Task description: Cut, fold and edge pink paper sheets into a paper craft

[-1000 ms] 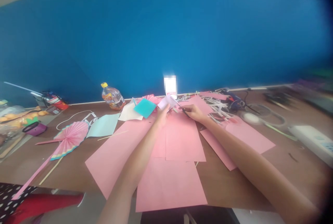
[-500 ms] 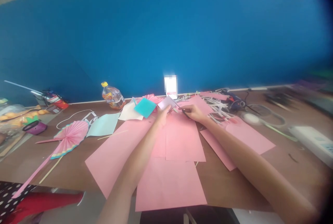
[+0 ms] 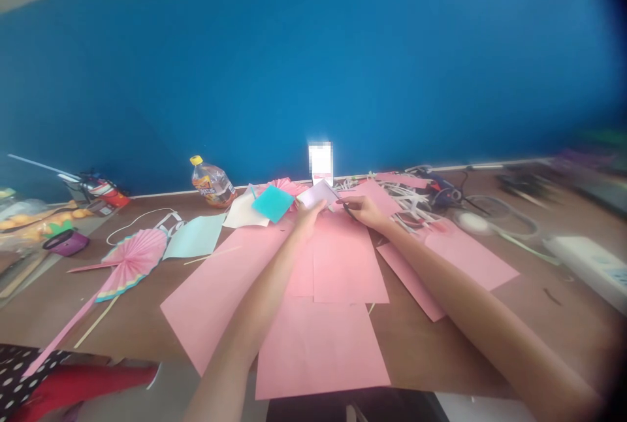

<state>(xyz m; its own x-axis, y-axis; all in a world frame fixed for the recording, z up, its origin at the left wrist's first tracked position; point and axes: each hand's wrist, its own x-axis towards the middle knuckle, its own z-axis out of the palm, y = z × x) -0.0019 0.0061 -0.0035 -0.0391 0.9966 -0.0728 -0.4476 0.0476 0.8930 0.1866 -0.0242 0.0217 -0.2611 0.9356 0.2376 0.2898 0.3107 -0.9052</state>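
My left hand [image 3: 307, 214] is closed on a small pale lilac sheet of paper [image 3: 316, 193], holding it above the pink sheets. Fingers wrapped round the dark handles of a pair of scissors [image 3: 349, 209], my right hand [image 3: 366, 211] is at the paper's right edge. The thin blades point up and left along that edge; whether they are apart is too small to tell. Just left of the lilac paper lies a teal square of paper [image 3: 273, 203] over a cream sheet [image 3: 240, 210]. Large pink sheets [image 3: 323, 350] spread under both arms.
A pink folded fan [image 3: 134, 255] and a light blue sheet [image 3: 194, 236] lie on the left of the brown table [image 3: 416, 360]. A drink bottle [image 3: 213, 183] stands by the blue wall. White strips [image 3: 416, 203] and a white power strip [image 3: 590, 265] are at right.
The lilac paper has turned slightly in my left hand, and my right hand with the scissors has shifted very little. Everything on the table lies as before.
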